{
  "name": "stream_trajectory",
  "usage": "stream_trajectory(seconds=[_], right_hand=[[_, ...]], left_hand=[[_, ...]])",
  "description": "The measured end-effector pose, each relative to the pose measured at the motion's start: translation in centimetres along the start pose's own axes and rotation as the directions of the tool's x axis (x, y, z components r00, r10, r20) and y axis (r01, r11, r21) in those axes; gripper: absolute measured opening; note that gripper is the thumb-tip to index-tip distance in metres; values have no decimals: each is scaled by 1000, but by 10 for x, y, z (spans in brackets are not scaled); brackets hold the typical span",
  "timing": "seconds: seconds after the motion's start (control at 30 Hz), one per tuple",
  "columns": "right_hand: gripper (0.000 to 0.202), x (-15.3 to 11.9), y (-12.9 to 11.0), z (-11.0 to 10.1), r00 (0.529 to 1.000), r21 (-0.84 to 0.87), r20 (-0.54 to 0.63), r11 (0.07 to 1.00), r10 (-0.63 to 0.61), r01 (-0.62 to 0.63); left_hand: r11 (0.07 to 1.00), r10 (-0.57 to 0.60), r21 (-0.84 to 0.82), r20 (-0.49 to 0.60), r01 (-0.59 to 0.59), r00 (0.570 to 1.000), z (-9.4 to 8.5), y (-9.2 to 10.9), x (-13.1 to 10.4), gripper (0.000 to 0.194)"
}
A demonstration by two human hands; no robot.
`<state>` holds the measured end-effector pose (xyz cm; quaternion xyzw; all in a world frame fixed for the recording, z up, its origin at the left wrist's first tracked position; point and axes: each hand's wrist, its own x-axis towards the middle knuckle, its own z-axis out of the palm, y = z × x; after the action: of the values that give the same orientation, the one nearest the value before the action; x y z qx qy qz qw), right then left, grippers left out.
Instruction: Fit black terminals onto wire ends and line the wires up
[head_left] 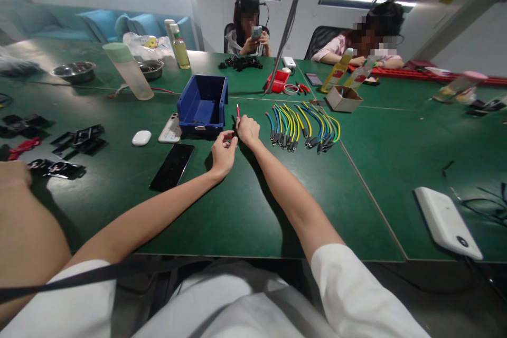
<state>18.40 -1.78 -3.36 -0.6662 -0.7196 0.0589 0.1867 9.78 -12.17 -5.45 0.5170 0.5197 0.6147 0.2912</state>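
Head view: the right hand [247,130] pinches a red wire [238,112] that stands upright above its fingers. The left hand [223,153], fingers curled together, sits just beside and below it, holding nothing I can make out. A blue bin [203,103] lies just left of both; a row of coloured wires [303,127] rests right of them on the green bench [245,206].

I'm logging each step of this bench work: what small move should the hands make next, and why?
Probably lay the red wire, pinched upright in the right hand with the left hand beside it, next to the row of finished wires, since those lie sorted just to the right.
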Motion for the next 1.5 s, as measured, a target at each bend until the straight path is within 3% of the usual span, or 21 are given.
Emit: stream_trajectory(seconds=[0.27,0.5,0.67,0.8,0.97,1.17,1.3,1.5], right_hand=[[36,-12,9,2,995,291,-78,956,61,-36],[17,-33,32,0,993,535,-121,842,-8,72],[16,-46,39,-8,997,413,-71,909,-29,55],[29,-46,23,-16,998,200,-12,978,68,-64],[41,-31,1,-20,994,18,98,999,46,-48],[29,-30,-1,-23,988,-8,146,999,47,-46],[39,-35,2,-28,990,4,127,998,66,-67],[39,-32,17,-44,964,-30,248,995,100,-95]], left_hand=[[1000,1,8,-28,-1,1000,0,-2,1,27],[1000,9,25,-43,-7,999,2,-5,1,20],[1000,18,25,-70,-16,997,2,-5,1,20],[1000,26,10,-113,-25,993,1,-7,2,20],[1000,30,-2,-136,-31,990,0,-8,3,19],[1000,24,-8,-113,-25,993,1,-6,2,17],[999,30,18,-98,-28,995,1,-3,2,16],[999,15,41,-108,-11,994,0,-1,1,16]])
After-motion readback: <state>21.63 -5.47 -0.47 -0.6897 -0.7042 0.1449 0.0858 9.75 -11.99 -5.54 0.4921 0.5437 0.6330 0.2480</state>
